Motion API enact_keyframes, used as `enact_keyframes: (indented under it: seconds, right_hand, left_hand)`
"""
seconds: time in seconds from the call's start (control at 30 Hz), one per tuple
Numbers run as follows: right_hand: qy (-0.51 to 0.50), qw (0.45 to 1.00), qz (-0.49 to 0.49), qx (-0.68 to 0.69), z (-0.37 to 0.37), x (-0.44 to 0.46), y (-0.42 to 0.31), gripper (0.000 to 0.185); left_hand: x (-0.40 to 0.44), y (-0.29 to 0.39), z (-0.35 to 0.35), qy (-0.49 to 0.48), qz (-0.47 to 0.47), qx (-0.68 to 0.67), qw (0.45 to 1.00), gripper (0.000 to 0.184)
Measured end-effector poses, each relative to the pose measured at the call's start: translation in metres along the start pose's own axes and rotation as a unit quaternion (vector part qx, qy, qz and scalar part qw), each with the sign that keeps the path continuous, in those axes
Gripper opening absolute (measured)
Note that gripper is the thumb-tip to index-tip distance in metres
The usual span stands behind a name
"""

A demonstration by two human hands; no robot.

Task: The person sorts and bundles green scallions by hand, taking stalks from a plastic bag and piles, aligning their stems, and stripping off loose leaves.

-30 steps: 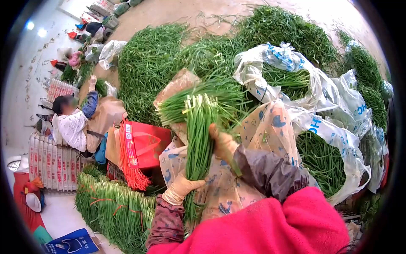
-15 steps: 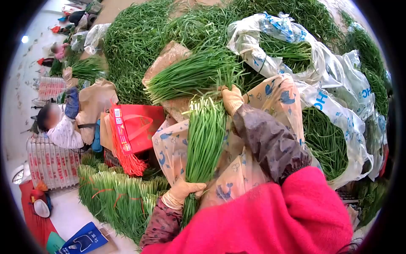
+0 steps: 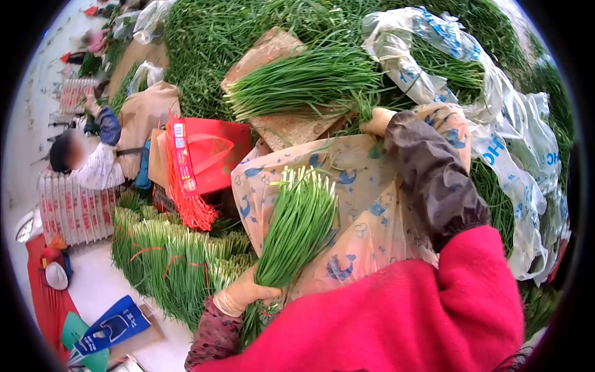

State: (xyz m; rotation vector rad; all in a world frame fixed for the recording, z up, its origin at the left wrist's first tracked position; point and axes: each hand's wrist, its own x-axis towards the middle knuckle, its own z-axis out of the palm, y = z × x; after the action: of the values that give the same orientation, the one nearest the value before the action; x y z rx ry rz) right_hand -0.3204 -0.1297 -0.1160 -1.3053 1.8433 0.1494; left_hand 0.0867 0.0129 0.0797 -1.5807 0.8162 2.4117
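My left hand (image 3: 245, 290), in a pale glove, is closed round the leafy lower part of a bunch of garlic chives (image 3: 294, 226), whose white cut ends point up and away from me. The bunch lies over a patterned plastic apron (image 3: 365, 186) on my lap. My right hand (image 3: 377, 122), gloved too, reaches forward to the right end of a loose heap of chives (image 3: 304, 84) on a worn board (image 3: 291, 131). A few loose chive leaves (image 3: 365, 102) stick out of its closed fingers, which are partly hidden.
Left of the apron stands a red bag (image 3: 217, 146) with red ties (image 3: 197, 211) hanging from it. Tied chive bundles (image 3: 167, 254) stand on the near left. Clear plastic bags (image 3: 496, 146) of greens lie on the right. Another person (image 3: 96, 161) works at the far left.
My right hand has moved away from the bunch, forward and right, taking loose leaves with it. My left hand has shifted slightly left, and the bunch now tilts more. The view has shifted too.
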Motion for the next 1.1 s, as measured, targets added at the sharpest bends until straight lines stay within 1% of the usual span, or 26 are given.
enact_keyframes:
  seconds: [0.03,0.07,0.1,0.13,0.17,0.2,0.23,0.27,0.3,0.33,0.37,0.4,0.47,0.5,0.53,0.6,0.63,0.67,0.7,0.73,0.8,0.83,0.87,0.93,1.03,1.1]
  right_hand:
    - [-0.027,0.994,-0.051,-0.091,-0.011,-0.013,-0.006,0.046]
    - [-0.05,0.977,-0.099,-0.18,-0.015,-0.018,-0.01,0.046]
    - [-0.014,0.962,-0.121,-0.244,-0.015,-0.02,-0.018,0.038]
    - [0.051,0.917,-0.077,-0.387,-0.005,-0.027,-0.038,0.032]
    - [0.057,0.963,-0.155,-0.214,-0.034,-0.069,-0.067,0.023]
    - [0.033,0.943,-0.267,-0.194,-0.028,-0.084,-0.091,0.016]
    - [0.04,0.928,-0.311,-0.199,-0.027,-0.113,-0.122,0.015]
    - [-0.036,0.888,-0.423,-0.174,-0.022,-0.138,-0.146,0.027]
    - [-0.036,0.795,-0.603,-0.047,-0.01,-0.157,-0.151,0.044]
    - [-0.11,0.725,-0.68,0.012,0.015,-0.165,-0.16,0.057]
    - [-0.186,0.724,-0.656,-0.108,0.011,-0.188,-0.171,0.067]
    - [-0.073,0.704,-0.704,-0.064,0.039,-0.186,-0.161,0.072]
    - [-0.06,0.758,-0.642,-0.098,0.044,-0.167,-0.147,0.076]
    - [-0.16,0.808,-0.542,-0.168,0.025,-0.159,-0.139,0.076]
    - [-0.22,0.816,-0.513,-0.146,0.013,-0.145,-0.124,0.075]
    - [-0.191,0.858,-0.433,-0.201,0.021,-0.128,-0.092,0.058]
    - [-0.215,0.862,-0.402,-0.223,0.026,-0.119,-0.081,0.044]
    - [-0.216,0.863,-0.399,-0.223,0.027,-0.111,-0.067,0.044]
    - [-0.234,0.873,-0.393,-0.169,0.021,-0.11,-0.058,0.04]
    - [-0.253,0.879,-0.388,-0.115,0.01,-0.113,-0.057,0.036]
    - [-0.295,0.904,-0.291,-0.103,-0.014,-0.119,-0.064,0.034]
    - [-0.241,0.911,-0.326,-0.081,-0.009,-0.111,-0.057,0.032]
    - [-0.168,0.926,-0.31,-0.131,-0.003,-0.106,-0.057,0.031]
    - [-0.111,0.935,-0.279,-0.188,-0.015,-0.11,-0.06,0.029]
    - [-0.045,0.942,-0.317,-0.105,-0.038,-0.112,-0.054,0.032]
    - [0.003,0.966,-0.258,-0.015,-0.045,-0.106,-0.048,0.031]
  left_hand:
    - [-0.002,0.005,0.004,0.04,-0.006,0.019,0.999,0.062]
    - [-0.003,0.007,0.003,0.044,-0.005,0.016,0.999,0.062]
    - [-0.001,0.01,0.003,0.064,-0.003,0.032,0.997,0.062]
    - [0.002,0.013,0.003,0.081,-0.001,0.048,0.996,0.062]
    - [0.005,0.016,0.003,0.075,0.002,0.079,0.994,0.059]
    - [0.007,0.022,0.005,0.07,0.001,0.082,0.994,0.059]
    - [0.009,0.03,0.01,0.076,-0.008,0.103,0.992,0.062]
    - [0.011,0.036,0.012,0.081,-0.015,0.126,0.989,0.065]
    - [0.024,0.012,-0.006,0.113,0.073,0.245,0.96,0.067]
    - [0.023,0.013,-0.008,0.107,0.075,0.25,0.959,0.067]
    - [0.022,0.014,-0.011,0.121,0.188,0.439,0.87,0.065]
    - [0.021,0.018,-0.008,0.112,0.179,0.45,0.868,0.061]
    - [0.017,0.022,-0.007,0.101,0.167,0.461,0.866,0.057]
    - [0.014,0.021,-0.01,0.084,0.106,0.368,0.92,0.058]
    - [0.01,0.02,-0.012,0.065,0.043,0.269,0.96,0.058]
    - [0.01,0.014,-0.019,0.037,0.031,0.254,0.966,0.057]
    - [0.009,0.017,-0.019,0.023,0.02,0.306,0.951,0.059]
    - [0.009,0.019,-0.02,0.007,0.008,0.358,0.934,0.061]
    - [0.01,0.015,-0.023,0.023,-0.027,0.317,0.948,0.065]
    - [0.012,0.012,-0.027,0.021,-0.029,0.315,0.948,0.065]
    - [0.015,0.004,-0.033,0.025,0.062,0.263,0.962,0.059]
    - [0.017,0.004,-0.035,0.024,0.062,0.257,0.964,0.06]
    - [0.017,0.007,-0.035,0.027,0.059,0.26,0.964,0.06]
    - [0.021,0.017,-0.025,0.039,0.036,0.173,0.984,0.063]
    - [0.027,0.023,-0.017,0.043,0.031,0.143,0.988,0.055]
    - [0.03,0.02,-0.017,0.041,0.044,0.128,0.99,0.052]
